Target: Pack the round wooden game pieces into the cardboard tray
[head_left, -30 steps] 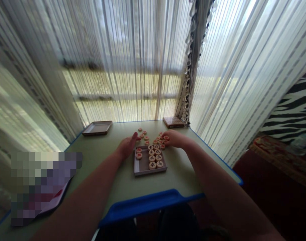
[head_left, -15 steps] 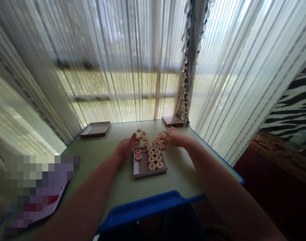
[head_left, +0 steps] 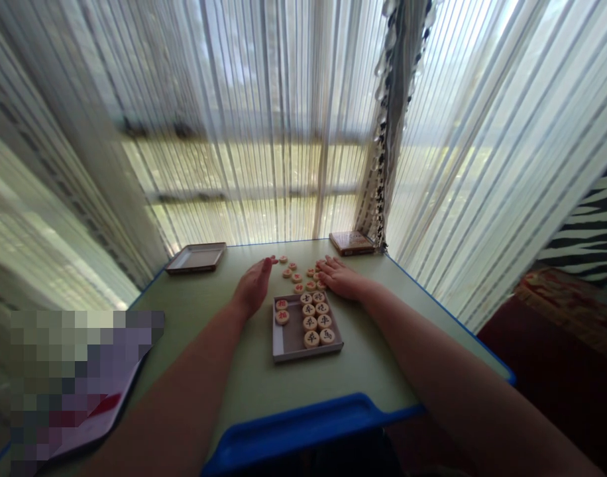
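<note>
A shallow open box (head_left: 292, 338) sits on the table, holding xiangqi pieces. Two red-marked pieces (head_left: 282, 317) lie at its left side, and black-marked pieces (head_left: 310, 323) form two columns on the right. Just beyond the box, several loose red-marked xiangqi pieces (head_left: 297, 277) are scattered between my hands. My left hand (head_left: 252, 286) is open at the left of this group, thumb up, holding nothing visible. On the right, my right hand (head_left: 337, 275) lies flat and open, its fingers over the rightmost loose pieces and partly hiding them.
A shallow box lid or tray (head_left: 197, 258) lies at the table's back left. A closed flat box (head_left: 352, 242) is at the back right, by the curtain (head_left: 283, 165). A blurred purple item (head_left: 99, 397) stands at the left. The table has a blue front edge (head_left: 303, 419).
My right hand has moved in onto the loose pieces, nudging some leftward. My left hand has drawn slightly away from the pieces near its fingers. The whole view has shifted a little.
</note>
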A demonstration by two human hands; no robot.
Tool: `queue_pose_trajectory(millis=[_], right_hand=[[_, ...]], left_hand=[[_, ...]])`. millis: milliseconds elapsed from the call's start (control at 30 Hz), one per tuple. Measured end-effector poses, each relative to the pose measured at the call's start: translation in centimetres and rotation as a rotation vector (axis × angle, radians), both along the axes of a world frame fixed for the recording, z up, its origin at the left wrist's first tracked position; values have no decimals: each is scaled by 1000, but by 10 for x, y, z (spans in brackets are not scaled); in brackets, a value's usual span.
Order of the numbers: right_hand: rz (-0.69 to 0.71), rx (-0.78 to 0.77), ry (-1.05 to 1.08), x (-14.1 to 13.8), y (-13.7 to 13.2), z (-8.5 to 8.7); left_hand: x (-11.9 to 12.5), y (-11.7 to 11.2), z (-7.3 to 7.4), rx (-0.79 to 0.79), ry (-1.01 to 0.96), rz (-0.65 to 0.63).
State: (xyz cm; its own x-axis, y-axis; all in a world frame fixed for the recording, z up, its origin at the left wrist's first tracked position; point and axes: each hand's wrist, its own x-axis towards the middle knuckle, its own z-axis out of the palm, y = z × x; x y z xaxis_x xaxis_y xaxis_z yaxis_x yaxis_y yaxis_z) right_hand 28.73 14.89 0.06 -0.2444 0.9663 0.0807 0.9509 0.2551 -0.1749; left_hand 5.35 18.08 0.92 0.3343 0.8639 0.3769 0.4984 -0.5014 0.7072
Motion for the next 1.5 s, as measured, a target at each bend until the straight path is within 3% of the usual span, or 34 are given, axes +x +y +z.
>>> queue_pose_trajectory(millis=[233,433,800,967,1067,1200,1333,1500], right_hand=[[-48,123,89,-4,5,-5],[-4,144,127,-5,7,-5],[60,202,189,-6,3,-8],[-38,324,226,-1,1,-5],[-32,383,250,-2,-4,0],[91,314,308,-16,-10,6],[85,183,235,-29,-10,7],[94,188,185,-30,-7,7]], left_hand=[[18,17,-5,-104,60,-115],[23,28,-15,-60,288,-154],[9,29,-14,-21,-34,-5],[5,30,-16,-102,81,-101],[5,26,-14,-22,153,-75],[5,22,-11,6,164,-36],[5,19,-10,-18,162,23],[4,13,-8,-21,47,47]])
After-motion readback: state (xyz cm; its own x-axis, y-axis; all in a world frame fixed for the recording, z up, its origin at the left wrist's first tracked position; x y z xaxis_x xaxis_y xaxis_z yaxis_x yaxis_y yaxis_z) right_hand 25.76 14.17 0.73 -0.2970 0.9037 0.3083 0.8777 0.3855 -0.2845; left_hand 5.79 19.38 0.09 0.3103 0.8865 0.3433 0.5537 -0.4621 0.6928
